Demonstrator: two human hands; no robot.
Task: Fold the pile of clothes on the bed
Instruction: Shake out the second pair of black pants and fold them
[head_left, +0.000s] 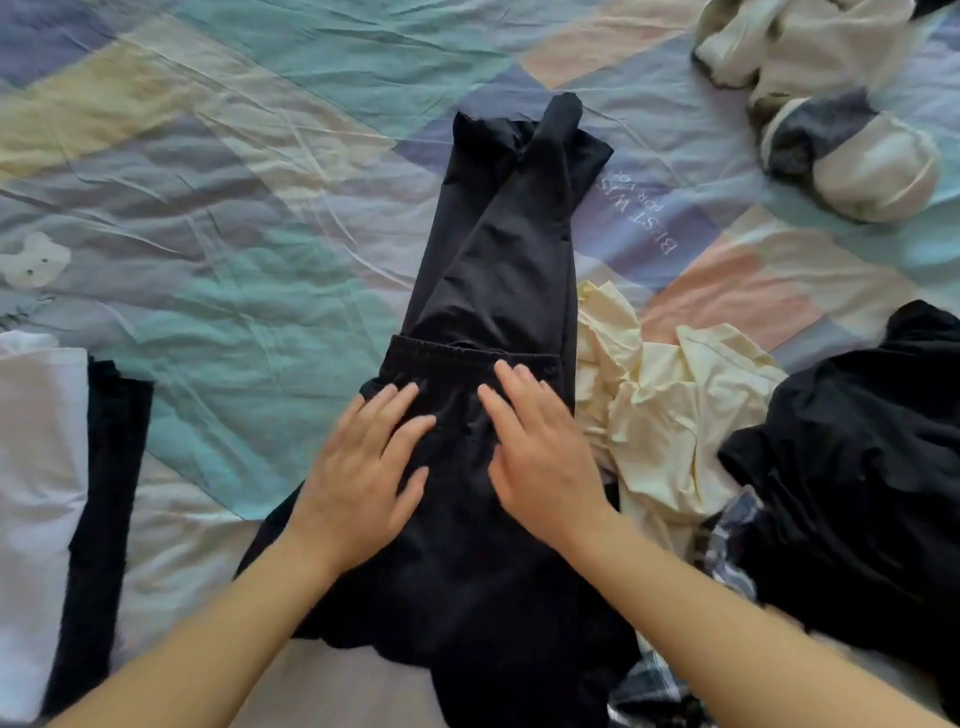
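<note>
**Black trousers pressed flat mid-bed**

White folded cloth lies at the far left edge of the bed, with a dark folded piece just beside it. At the centre, black trousers stretch away from the person, legs overlapping at the far end, elastic waistband nearer. The left hand and right hand both rest palm-down on the trousers just below the waistband, fingers straight and spread, gripping nothing. To the right, a crumpled cream shirt touches the trousers. A black garment is heaped beyond it, over plaid fabric. Cream and grey clothes sit bundled at the far right corner.
</note>
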